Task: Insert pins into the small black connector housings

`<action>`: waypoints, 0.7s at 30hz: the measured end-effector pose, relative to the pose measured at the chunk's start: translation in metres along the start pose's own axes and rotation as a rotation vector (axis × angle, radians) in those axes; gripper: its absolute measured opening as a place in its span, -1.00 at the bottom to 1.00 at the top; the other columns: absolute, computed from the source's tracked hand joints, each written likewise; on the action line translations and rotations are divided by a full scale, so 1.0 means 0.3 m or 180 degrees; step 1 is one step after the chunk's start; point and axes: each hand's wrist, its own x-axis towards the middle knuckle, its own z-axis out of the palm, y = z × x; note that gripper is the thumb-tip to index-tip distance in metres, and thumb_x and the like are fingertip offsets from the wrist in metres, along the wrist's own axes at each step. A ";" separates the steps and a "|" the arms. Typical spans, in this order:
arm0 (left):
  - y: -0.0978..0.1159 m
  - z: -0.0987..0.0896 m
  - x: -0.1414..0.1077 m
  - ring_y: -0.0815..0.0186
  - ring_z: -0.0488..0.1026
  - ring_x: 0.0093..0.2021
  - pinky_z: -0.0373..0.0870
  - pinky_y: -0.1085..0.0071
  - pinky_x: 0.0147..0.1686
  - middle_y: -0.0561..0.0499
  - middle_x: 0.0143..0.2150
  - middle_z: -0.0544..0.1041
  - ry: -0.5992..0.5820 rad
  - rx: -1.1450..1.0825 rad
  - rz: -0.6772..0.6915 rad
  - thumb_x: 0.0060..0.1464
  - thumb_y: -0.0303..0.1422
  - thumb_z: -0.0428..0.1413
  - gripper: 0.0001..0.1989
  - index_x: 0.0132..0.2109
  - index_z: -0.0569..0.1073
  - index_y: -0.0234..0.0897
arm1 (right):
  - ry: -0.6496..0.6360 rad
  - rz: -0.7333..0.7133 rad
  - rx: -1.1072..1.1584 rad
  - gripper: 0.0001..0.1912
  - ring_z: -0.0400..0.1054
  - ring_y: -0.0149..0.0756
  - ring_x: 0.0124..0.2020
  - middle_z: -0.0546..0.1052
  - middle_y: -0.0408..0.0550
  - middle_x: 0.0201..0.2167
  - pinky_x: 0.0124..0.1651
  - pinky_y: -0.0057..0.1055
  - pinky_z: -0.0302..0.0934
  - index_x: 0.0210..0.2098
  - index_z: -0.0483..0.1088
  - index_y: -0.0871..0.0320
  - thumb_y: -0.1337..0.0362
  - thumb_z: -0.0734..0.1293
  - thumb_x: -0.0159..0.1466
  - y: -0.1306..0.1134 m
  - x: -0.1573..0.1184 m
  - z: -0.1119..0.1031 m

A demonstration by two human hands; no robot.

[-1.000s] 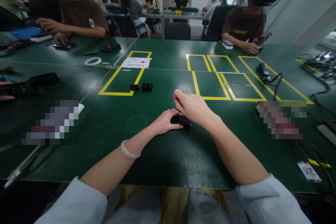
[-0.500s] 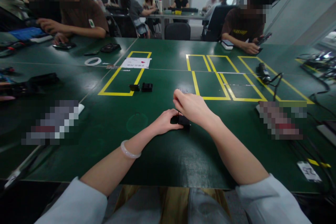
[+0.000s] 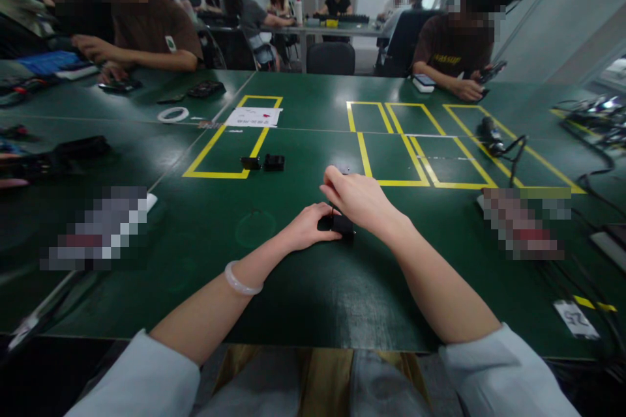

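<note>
My left hand (image 3: 310, 225) rests on the green tabletop, its thumb and fingers closed around the left side of a small black block-shaped part (image 3: 343, 227). Above that part, my right hand (image 3: 357, 192) is closed in a pinch. A thin dark shaft (image 3: 332, 210) runs down from its fingers toward the part; the rest of this tool is hidden in the hand. Where the shaft's tip meets the part, I cannot make out. Two more black parts, a smaller piece (image 3: 251, 162) and a blocky one (image 3: 274, 162), lie farther off to the left.
Yellow tape rectangles (image 3: 394, 182) mark the green table (image 3: 293, 300). A paper sheet (image 3: 254, 117) and a white tape roll (image 3: 173, 115) lie back left. At right are a black cylindrical device (image 3: 490, 135) and cables. Blurred-out devices flank my arms. Co-workers sit across the table.
My right hand's fingers have shifted very slightly to the left above the black part. The left hand and the part stay in place.
</note>
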 end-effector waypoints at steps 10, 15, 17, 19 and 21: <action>0.005 -0.002 -0.001 0.02 0.45 0.08 0.32 0.15 0.10 -0.10 0.04 0.55 0.0031 -0.0019 -0.0022 0.03 -0.20 0.30 -0.62 -0.02 0.51 -0.26 | -0.0024 0.0034 0.0046 -0.75 0.46 -0.23 -0.29 0.59 -0.04 -0.25 -0.38 -0.40 -0.01 -0.04 0.27 0.12 0.16 0.08 0.43 -0.003 0.000 -0.004; 0.005 -0.002 0.000 0.03 0.47 0.05 0.34 0.16 0.08 -0.10 0.02 0.56 0.0028 -0.0011 -0.0053 0.01 -0.22 0.31 -0.61 -0.03 0.51 -0.26 | -0.0064 0.0058 -0.0006 -0.76 0.46 -0.25 -0.32 0.59 -0.05 -0.26 -0.40 -0.40 -0.03 -0.01 0.26 0.12 0.22 0.06 0.43 -0.004 0.002 0.000; 0.004 -0.002 -0.001 0.04 0.47 0.05 0.34 0.16 0.07 -0.08 0.02 0.56 0.0038 -0.0032 -0.0037 0.02 -0.22 0.30 -0.62 -0.03 0.51 -0.25 | -0.0028 0.0030 0.0027 -0.76 0.46 -0.27 -0.33 0.59 -0.06 -0.26 -0.41 -0.40 -0.05 -0.02 0.27 0.13 0.24 0.06 0.43 -0.006 0.000 0.000; 0.003 -0.001 -0.001 0.04 0.46 0.06 0.34 0.16 0.08 -0.08 0.03 0.55 0.0038 -0.0040 0.0007 0.03 -0.21 0.30 -0.63 -0.03 0.51 -0.24 | -0.0005 0.0010 0.0050 -0.77 0.46 -0.27 -0.32 0.59 -0.06 -0.26 -0.42 -0.40 -0.06 -0.04 0.27 0.13 0.23 0.07 0.43 -0.006 -0.002 -0.002; 0.001 0.000 -0.001 0.03 0.46 0.08 0.33 0.16 0.09 -0.07 0.03 0.55 0.0043 -0.0022 0.0030 0.04 -0.20 0.29 -0.63 -0.03 0.51 -0.23 | -0.0014 0.0008 0.0033 -0.76 0.46 -0.25 -0.31 0.59 -0.05 -0.27 -0.41 -0.40 -0.07 -0.05 0.27 0.13 0.18 0.08 0.44 -0.005 -0.002 -0.002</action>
